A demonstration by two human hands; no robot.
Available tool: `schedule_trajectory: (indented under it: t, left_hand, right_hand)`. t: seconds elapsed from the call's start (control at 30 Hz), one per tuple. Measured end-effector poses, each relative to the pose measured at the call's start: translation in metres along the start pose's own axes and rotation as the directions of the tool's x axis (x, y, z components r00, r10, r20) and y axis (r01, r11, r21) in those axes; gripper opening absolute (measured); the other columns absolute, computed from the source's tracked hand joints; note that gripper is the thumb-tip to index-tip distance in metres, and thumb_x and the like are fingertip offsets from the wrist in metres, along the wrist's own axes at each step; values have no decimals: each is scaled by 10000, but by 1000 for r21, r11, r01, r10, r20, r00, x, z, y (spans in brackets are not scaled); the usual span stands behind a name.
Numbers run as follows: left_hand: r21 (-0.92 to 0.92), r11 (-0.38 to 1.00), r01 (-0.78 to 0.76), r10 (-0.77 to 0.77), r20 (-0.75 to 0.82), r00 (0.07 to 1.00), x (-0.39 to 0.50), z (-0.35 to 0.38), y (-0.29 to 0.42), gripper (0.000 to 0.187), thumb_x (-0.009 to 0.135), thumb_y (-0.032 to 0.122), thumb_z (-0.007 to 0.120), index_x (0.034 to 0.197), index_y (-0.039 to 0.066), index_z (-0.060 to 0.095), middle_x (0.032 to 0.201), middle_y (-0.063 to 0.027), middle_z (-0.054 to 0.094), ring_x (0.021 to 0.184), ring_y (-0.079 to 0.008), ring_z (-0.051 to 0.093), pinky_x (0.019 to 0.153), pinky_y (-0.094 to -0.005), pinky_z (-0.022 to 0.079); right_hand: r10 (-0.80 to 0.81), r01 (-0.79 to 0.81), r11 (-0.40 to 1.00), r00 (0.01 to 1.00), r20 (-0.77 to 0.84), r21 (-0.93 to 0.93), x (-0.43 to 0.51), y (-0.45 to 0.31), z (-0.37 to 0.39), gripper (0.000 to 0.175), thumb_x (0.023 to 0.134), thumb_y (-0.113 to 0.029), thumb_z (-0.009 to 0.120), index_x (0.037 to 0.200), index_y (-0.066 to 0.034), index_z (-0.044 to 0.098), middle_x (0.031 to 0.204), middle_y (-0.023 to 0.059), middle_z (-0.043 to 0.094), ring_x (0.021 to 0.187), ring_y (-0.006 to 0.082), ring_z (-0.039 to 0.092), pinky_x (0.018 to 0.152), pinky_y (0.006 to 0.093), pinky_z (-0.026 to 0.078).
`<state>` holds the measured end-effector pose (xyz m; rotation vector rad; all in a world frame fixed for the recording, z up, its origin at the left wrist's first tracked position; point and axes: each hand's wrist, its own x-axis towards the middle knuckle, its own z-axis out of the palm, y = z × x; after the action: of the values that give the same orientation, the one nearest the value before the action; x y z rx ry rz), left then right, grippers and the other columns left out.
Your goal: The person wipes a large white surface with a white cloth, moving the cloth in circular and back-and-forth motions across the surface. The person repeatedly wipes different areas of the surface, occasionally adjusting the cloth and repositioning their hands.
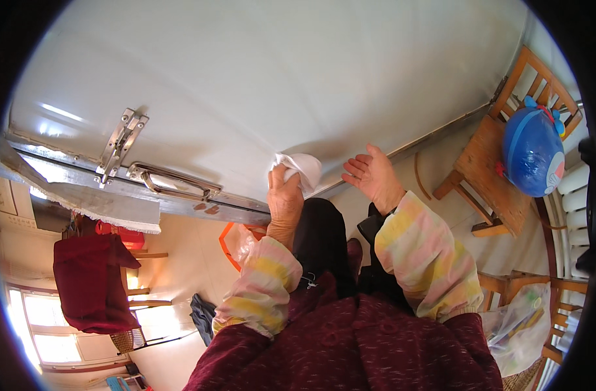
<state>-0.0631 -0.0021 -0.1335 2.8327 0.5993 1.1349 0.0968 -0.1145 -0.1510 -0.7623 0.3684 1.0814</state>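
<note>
In the head view, my left hand (284, 199) grips a bunched white cloth (305, 170), which lies against a large pale door panel (259, 88). To the right, my right hand (374, 177) is held up beside the panel's lower edge, palm showing and fingers loosely bent, holding nothing. A metal pull handle (175, 183) and a metal latch (122, 146) are fixed to the panel, left of my left hand. Pastel striped sleeve covers are on both forearms.
At right, a wooden chair (493, 166) bears a blue foil balloon (532, 151). A filled clear plastic bag (520, 327) rests on another wooden seat. At left are a dark red cloth (95, 283) over furniture, an orange-rimmed bin (225, 244) and a black item (202, 315) on the floor.
</note>
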Motion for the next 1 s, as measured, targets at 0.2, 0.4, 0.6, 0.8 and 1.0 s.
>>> schedule_trajectory:
  t: [0.2,0.4,0.6,0.8,1.0]
  left_hand:
    - [-60,985,-164,130,-374,918,90,-26,37,290,583,-90,545,850,-1,613,1096,-174,499,939,-361,493,774,-406,442]
    - [167,924,-344,377,-240,895,117,13,60,349,575,26,666,919,83,642,1145,-129,489,1004,-299,486,819,-356,417]
    - [-318,946,-60,110,142,984,50,35,49,276,675,15,543,932,78,620,1109,-95,520,975,-310,517,833,-396,440]
    - [-640,-529,558,-226,740,634,43,11,36,440,829,170,477,1226,-10,418,1163,-132,533,1083,-277,517,919,-407,419]
    - [-514,-562,647,-139,831,539,48,2,47,522,894,400,434,1257,25,412,1190,-130,525,1081,-268,516,928,-394,414]
  right_hand:
    - [-132,132,991,991,1,11,3,-3,-1,624,880,-329,449,1294,98,262,1188,193,443,1066,311,492,900,450,421]
    - [-184,184,983,982,-35,13,0,-12,-8,604,883,-341,436,1276,94,290,1197,191,437,1069,305,490,901,449,417]
    - [-172,172,985,982,-74,2,-1,-28,-16,586,854,-378,459,1246,47,364,1232,178,447,1096,284,475,891,442,413]
    - [4,73,957,965,264,-282,-23,-45,-10,566,835,-427,496,1234,-30,433,1211,134,493,1089,268,476,882,448,388]
    - [216,31,936,733,645,-350,-55,-41,9,563,842,-427,535,1248,-52,426,1196,103,509,1109,232,484,921,424,392]
